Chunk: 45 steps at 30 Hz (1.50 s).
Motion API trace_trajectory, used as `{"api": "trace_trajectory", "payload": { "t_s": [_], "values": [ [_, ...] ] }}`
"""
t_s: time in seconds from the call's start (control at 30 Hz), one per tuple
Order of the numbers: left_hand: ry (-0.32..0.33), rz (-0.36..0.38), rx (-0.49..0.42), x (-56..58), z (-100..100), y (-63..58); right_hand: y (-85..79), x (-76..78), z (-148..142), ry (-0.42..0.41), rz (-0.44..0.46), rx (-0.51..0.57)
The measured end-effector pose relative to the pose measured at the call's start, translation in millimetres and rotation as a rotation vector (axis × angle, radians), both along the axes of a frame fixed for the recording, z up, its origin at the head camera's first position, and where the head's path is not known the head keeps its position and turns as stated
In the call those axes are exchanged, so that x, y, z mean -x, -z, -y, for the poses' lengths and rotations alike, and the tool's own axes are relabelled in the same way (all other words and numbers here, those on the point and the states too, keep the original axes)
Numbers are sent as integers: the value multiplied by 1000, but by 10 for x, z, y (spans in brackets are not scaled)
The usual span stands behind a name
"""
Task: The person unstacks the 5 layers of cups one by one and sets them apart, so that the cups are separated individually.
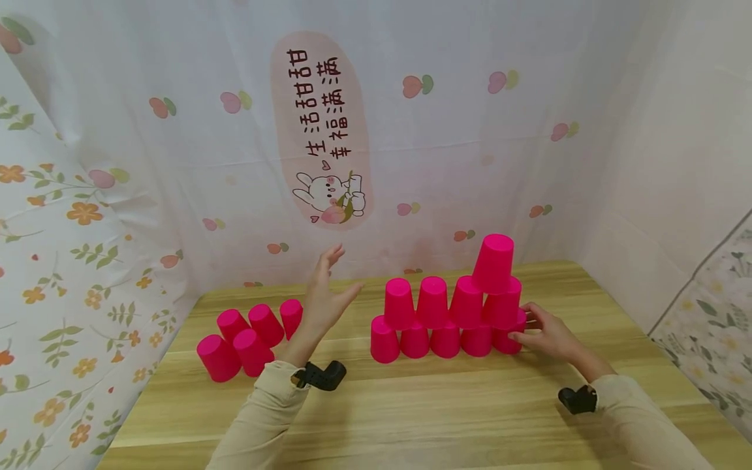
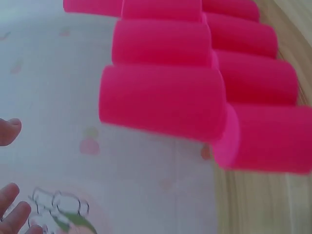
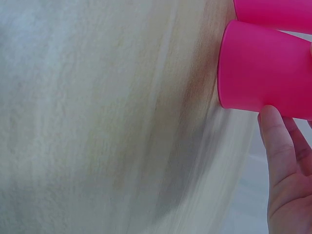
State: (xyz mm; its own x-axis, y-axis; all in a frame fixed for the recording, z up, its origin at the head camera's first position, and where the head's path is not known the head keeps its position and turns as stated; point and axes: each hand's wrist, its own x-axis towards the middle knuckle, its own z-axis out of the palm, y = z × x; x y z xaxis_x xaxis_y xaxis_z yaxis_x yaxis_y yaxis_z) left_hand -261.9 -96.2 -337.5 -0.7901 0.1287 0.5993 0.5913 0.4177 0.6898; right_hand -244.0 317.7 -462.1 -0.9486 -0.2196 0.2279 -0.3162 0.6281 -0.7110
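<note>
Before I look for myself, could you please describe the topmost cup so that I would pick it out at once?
On the wooden table, look for the two-row pink cup wall beside the right hand. Above its right end stands an upside-down pink cup. Unlike its neighbours, it alone forms a third level.

Pale printed cloth [image 1: 458, 150] behind a wood-grain table [image 1: 435, 418], flower-patterned cloth [image 1: 64, 281] at left

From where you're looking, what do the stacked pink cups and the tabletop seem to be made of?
Stacked pink cups: probably plastic, smooth and fairly matte, judging by even colour and thin rims. Tabletop: wood or wood-look laminate; streaky grain shows, but not which.
</note>
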Motion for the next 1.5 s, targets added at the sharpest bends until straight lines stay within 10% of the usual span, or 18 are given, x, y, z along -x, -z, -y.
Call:
{"api": "trace_trajectory", "payload": {
  "t_s": [0.8, 1.5],
  "values": [
    [243, -74, 219, 97, -1272, -287, 21, 28, 20, -10, 15, 4],
    [391, 188, 232, 116, -1862, -273, -100, -20, 19, -28, 16, -21]
  ]
}}
